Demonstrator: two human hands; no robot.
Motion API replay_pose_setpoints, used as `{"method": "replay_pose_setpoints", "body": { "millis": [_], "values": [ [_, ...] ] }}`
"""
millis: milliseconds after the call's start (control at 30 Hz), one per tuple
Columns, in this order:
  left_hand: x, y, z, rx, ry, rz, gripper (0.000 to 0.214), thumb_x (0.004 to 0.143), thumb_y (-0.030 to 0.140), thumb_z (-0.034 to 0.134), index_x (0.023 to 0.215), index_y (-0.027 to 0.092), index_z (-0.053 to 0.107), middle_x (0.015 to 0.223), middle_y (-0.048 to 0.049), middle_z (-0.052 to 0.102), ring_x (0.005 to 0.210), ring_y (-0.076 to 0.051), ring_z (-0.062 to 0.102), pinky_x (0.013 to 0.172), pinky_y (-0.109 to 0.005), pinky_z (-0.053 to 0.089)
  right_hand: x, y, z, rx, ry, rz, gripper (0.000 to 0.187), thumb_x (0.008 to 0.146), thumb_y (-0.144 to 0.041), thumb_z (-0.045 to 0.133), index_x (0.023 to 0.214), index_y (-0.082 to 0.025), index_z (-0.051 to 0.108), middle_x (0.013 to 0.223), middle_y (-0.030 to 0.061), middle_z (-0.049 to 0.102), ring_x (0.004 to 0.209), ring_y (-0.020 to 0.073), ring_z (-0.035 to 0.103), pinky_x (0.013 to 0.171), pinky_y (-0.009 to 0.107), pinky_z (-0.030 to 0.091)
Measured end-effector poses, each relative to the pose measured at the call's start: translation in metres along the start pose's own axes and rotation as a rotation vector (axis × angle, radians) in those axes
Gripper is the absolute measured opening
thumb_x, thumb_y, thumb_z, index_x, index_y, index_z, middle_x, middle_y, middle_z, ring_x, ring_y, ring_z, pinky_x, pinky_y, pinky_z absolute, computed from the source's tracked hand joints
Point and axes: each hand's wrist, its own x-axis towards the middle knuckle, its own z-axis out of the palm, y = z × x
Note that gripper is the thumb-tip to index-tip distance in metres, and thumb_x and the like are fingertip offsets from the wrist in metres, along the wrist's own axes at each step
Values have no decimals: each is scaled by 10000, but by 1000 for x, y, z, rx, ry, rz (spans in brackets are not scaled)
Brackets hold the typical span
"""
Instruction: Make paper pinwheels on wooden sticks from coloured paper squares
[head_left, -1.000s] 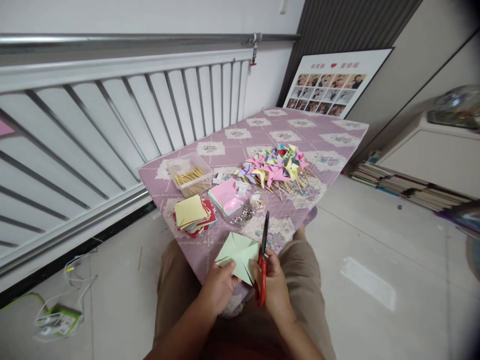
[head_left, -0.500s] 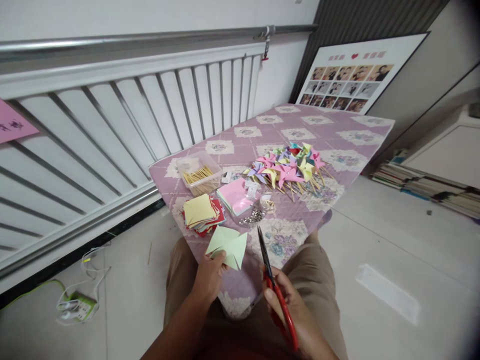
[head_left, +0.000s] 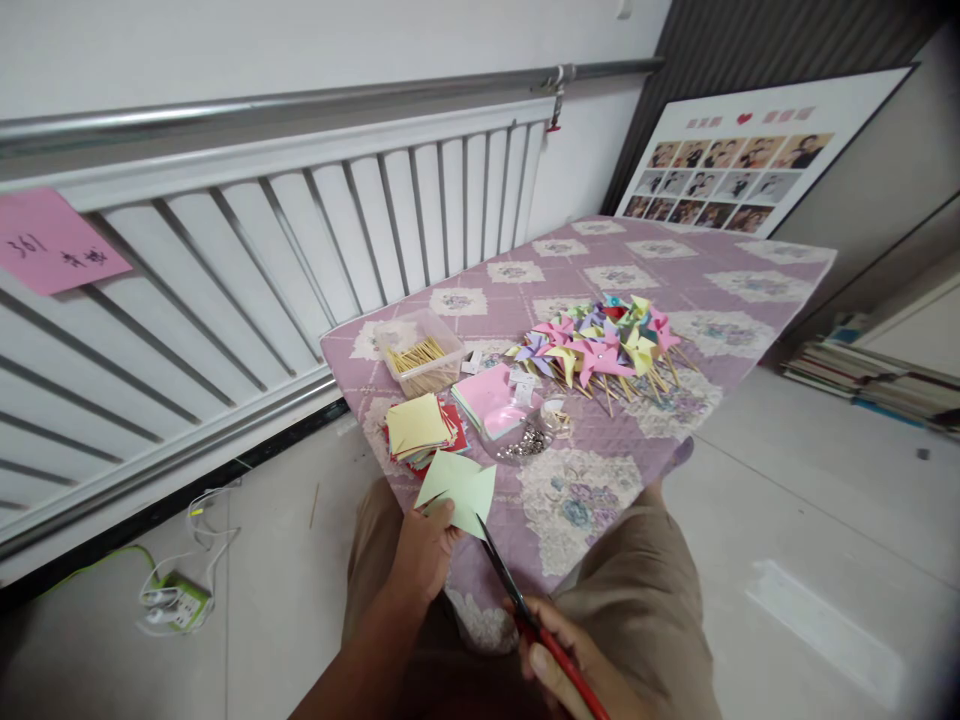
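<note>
A pale green paper square (head_left: 459,488) with slits cut in from its corners is pinched by my left hand (head_left: 426,545) at its near edge. Red-handled scissors (head_left: 504,572) are gripped in my right hand (head_left: 562,655). Their dark blade tips reach the lower right part of the green paper; whether they touch it I cannot tell. Just beyond the paper lies a stack of yellow and red paper squares (head_left: 421,428). A pile of pink paper squares (head_left: 487,395) is farther right, beside a clear dish of small metal pins (head_left: 529,440).
Finished paper pinwheels (head_left: 600,350) on sticks are heaped mid-table. A clear plastic box (head_left: 421,352) of wooden sticks stands by the radiator (head_left: 300,250). A floral purple tablecloth (head_left: 517,535) covers the table. On the floor at left lies a green power strip (head_left: 182,602) with cables.
My right hand has brought the scissors left, so their tips are now at the green paper. The whole view has shifted slightly, with the table appearing farther right.
</note>
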Motion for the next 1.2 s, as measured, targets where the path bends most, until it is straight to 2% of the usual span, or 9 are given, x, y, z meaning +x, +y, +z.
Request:
{"method": "replay_pose_setpoints", "body": {
  "millis": [100, 233, 367, 700, 800, 867, 933, 1033, 1200],
  "values": [
    [-1, 2, 2, -16, -16, -19, 269, 667, 212, 717, 926, 171, 657, 895, -42, 696, 782, -176, 641, 710, -296, 518, 0, 0, 1, 33, 31, 14, 653, 711, -669, 610, 1218, -260, 567, 676, -15, 530, 509, 102, 457, 476, 210, 405],
    [-4, 3, 4, -16, -49, -29, 423, 660, 238, 718, 1069, 192, 622, 960, -51, 699, 828, -221, 654, 725, -332, 520, 1, -2, 3, 53, 37, 15, 700, 699, -704, 589, 1231, -250, 550, 693, -10, 530, 508, 102, 453, 460, 211, 401],
    [-7, 4, 6, -5, -42, -52, 476, 646, 254, 728, 1101, 189, 606, 963, -60, 699, 870, -248, 644, 716, -339, 521, 1, -6, 4, 20, 16, -1, 668, 741, -672, 578, 1245, -238, 517, 713, -17, 508, 522, 90, 424, 476, 210, 391],
    [-13, 0, 8, 104, -45, -78, 331, 675, 272, 710, 982, 164, 653, 926, -65, 691, 789, -204, 630, 645, -296, 496, 2, -2, -3, -62, -9, -69, 584, 808, -649, 511, 1238, -255, 506, 733, -22, 479, 533, 86, 382, 464, 198, 344],
    [-17, 2, 11, 151, -67, -74, 198, 698, 252, 687, 870, 156, 663, 867, -51, 687, 693, -157, 608, 576, -252, 468, 3, -5, -2, -73, -12, -74, 571, 816, -640, 510, 1241, -260, 498, 749, -22, 472, 548, 88, 380, 473, 198, 346],
    [-20, 4, 15, 149, -81, -80, 183, 700, 238, 682, 862, 154, 663, 820, -40, 684, 620, -132, 583, 540, -240, 452, 3, -8, -1, -77, -12, -65, 582, 814, -645, 508, 1243, -252, 497, 757, -20, 473, 548, 87, 385, 477, 202, 350],
    [-22, 5, 18, 121, -93, -94, 245, 692, 231, 689, 923, 154, 663, 824, -41, 689, 619, -137, 590, 550, -246, 465, 3, -11, -1, -74, -3, -53, 599, 811, -653, 503, 1245, -240, 496, 759, -17, 474, 546, 88, 393, 479, 207, 357],
    [-24, 6, 20, 56, -124, -105, 366, 680, 225, 701, 1037, 169, 645, 918, -56, 703, 724, -172, 635, 607, -260, 493, 3, -12, -1, -71, 14, -36, 620, 802, -654, 515, 1250, -226, 493, 753, -15, 474, 537, 85, 392, 468, 205, 352],
    [-25, 8, 22, -28, -151, -103, 448, 666, 190, 710, 1105, 197, 624, 1001, -50, 704, 841, -192, 656, 700, -275, 513, 3, -9, -2, -75, 18, -30, 658, 790, -677, 507, 1262, -220, 481, 732, -24, 457, 513, 76, 359, 453, 201, 334]
  ]
}}
